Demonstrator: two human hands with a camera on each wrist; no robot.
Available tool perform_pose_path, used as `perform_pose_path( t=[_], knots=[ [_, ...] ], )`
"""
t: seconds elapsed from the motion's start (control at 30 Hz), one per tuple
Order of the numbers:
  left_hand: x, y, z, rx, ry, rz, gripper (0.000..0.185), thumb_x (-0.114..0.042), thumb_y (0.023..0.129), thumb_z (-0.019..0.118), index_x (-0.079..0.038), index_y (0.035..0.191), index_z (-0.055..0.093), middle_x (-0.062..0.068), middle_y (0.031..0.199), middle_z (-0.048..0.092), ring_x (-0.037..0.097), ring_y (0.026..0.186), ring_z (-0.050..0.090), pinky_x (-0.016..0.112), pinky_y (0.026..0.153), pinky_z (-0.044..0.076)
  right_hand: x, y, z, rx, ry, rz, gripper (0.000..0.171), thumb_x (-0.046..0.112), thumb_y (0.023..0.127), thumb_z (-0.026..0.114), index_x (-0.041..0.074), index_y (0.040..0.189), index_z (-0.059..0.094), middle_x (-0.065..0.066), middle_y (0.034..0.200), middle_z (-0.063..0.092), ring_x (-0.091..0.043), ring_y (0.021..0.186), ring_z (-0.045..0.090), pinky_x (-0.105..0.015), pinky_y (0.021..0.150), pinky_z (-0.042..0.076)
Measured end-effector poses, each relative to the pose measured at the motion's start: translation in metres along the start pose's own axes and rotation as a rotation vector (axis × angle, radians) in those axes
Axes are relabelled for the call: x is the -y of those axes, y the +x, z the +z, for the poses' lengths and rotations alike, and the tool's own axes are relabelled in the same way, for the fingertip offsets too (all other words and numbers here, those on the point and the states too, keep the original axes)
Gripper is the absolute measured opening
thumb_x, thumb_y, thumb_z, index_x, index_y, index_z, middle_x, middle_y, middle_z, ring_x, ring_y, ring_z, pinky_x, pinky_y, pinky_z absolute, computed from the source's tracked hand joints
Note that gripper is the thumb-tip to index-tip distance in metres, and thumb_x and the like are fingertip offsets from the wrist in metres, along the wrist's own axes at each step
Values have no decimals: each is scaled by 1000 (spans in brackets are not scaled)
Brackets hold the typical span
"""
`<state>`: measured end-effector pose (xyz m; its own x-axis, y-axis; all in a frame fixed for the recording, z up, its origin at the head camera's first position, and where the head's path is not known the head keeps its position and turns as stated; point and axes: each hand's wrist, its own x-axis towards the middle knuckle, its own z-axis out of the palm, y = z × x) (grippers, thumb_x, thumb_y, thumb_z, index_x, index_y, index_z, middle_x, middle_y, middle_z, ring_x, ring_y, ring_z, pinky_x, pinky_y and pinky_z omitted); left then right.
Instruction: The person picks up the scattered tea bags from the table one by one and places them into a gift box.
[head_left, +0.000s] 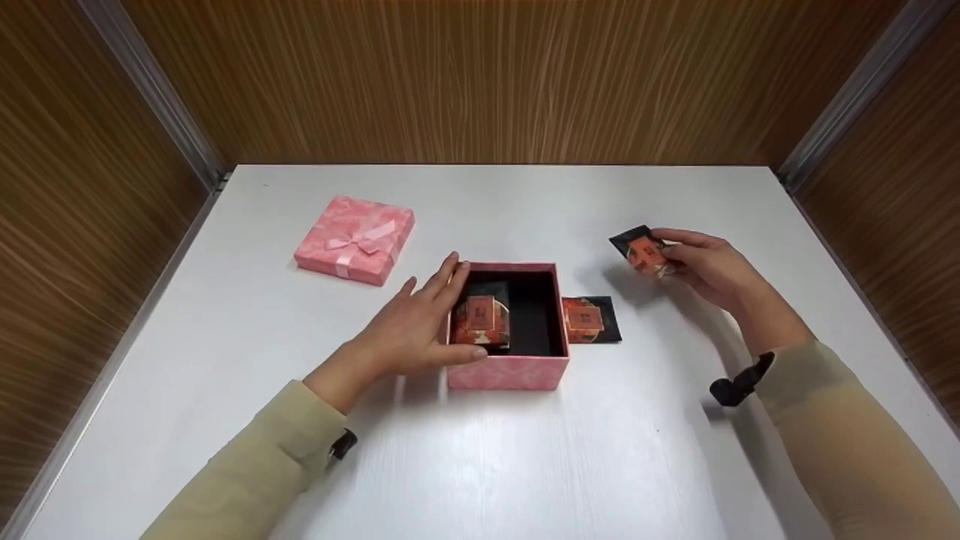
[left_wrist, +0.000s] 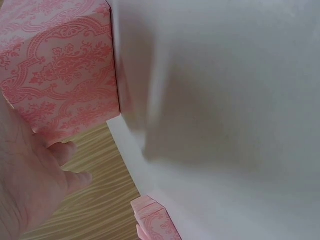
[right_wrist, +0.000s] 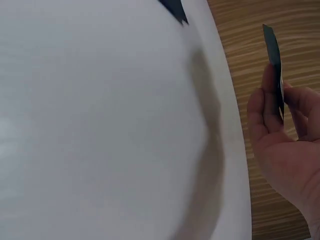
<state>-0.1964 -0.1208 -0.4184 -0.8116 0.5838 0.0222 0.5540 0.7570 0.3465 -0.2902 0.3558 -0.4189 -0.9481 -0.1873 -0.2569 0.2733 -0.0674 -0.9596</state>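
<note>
My left hand (head_left: pixel 415 330) rests along the left side of a pink patterned gift box (head_left: pixel 510 373), fingers mostly straight at its left rim and thumb over the front rim. In the left wrist view, two fingertips stick out past the box's side wall (left_wrist: pixel 65 75). Inside the box, at the left, lies a black and orange sachet (head_left: pixel 481 319); the black interior shows on the right. My right hand (head_left: pixel 712 266) pinches a similar sachet (head_left: pixel 645 251) between thumb and fingers, raised over the table. The right wrist view shows the pinched sachet (right_wrist: pixel 274 65) edge-on.
Another sachet (head_left: pixel 596 320) lies flat on the white table (head_left: pixel 480 465), against the box's right side. At the back left sits the pink lid (head_left: pixel 356 236) with a ribbon bow. Wood-grain panels (head_left: pixel 480 82) stand behind and at both sides.
</note>
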Motion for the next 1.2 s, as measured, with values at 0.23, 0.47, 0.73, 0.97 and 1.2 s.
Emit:
perform_pose_path(
  t=[0.23, 0.47, 0.73, 0.97, 1.2],
  knots=[
    [0, -1, 0, 0, -4, 2, 123, -90, 88, 49, -16, 171, -4, 5, 178, -5, 29, 158, 30, 57, 129, 14, 7, -11, 23, 101, 26, -67, 37, -7, 104, 58, 4, 138, 71, -10, 123, 71, -16, 102, 71, -26, 86, 59],
    [-1, -4, 1, -2, 0, 3, 123, -89, 88, 49, -15, 171, -4, 7, 179, -4, 31, 157, 31, 58, 128, 15, 14, -23, 51, 173, -17, -131, 34, -9, 102, 61, -5, 135, 70, -11, 118, 75, -16, 103, 73, -28, 90, 60],
    [0, -3, 0, 2, 0, 5, 123, -89, 89, 49, -16, 171, -5, 6, 178, -7, 29, 158, 28, 58, 129, 14, 22, -38, 85, 214, -177, -187, 37, -2, 100, 69, -5, 137, 68, -11, 116, 75, -14, 96, 72, -26, 87, 60],
    [0, -3, 0, -4, 3, 11, 123, -88, 89, 50, -15, 171, -4, 7, 178, -5, 29, 158, 28, 59, 128, 15, 21, -46, 119, 206, -427, -271, 39, 8, 99, 76, -2, 136, 71, -8, 114, 78, -13, 97, 72, -28, 89, 60],
    [-1, -1, 0, -9, 2, 21, 123, -87, 90, 51, -12, 171, -2, 10, 178, -4, 32, 157, 31, 60, 127, 17, 14, -50, 149, 196, -573, -343, 37, 11, 96, 81, 5, 131, 76, -12, 112, 78, -16, 93, 73, -25, 76, 61]
  ],
)
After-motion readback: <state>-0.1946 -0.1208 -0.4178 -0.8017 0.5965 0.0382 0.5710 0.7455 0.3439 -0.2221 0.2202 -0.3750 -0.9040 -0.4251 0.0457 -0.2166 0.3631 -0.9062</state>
